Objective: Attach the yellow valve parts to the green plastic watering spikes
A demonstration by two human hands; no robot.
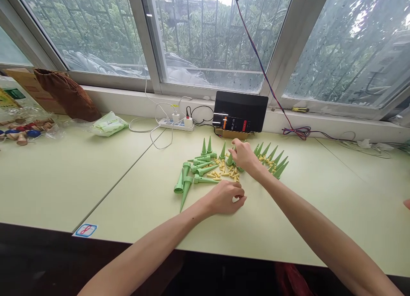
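Cropped forearms [153, 244] extend, left hand [226, 197] curled, right hand [246, 156] obscuring green spikes [229, 160], grips unclear.

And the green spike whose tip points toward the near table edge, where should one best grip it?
I would pinch the green spike around its tapered body, coming from the near right side: its tip juts out alone, while other spikes crowd its wide cap and left side.

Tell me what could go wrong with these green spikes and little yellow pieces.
The right hand is close among upright green spikes, so it might knock one over. The yellow pieces lie loose near the left hand, so a careless sweep could scatter them.
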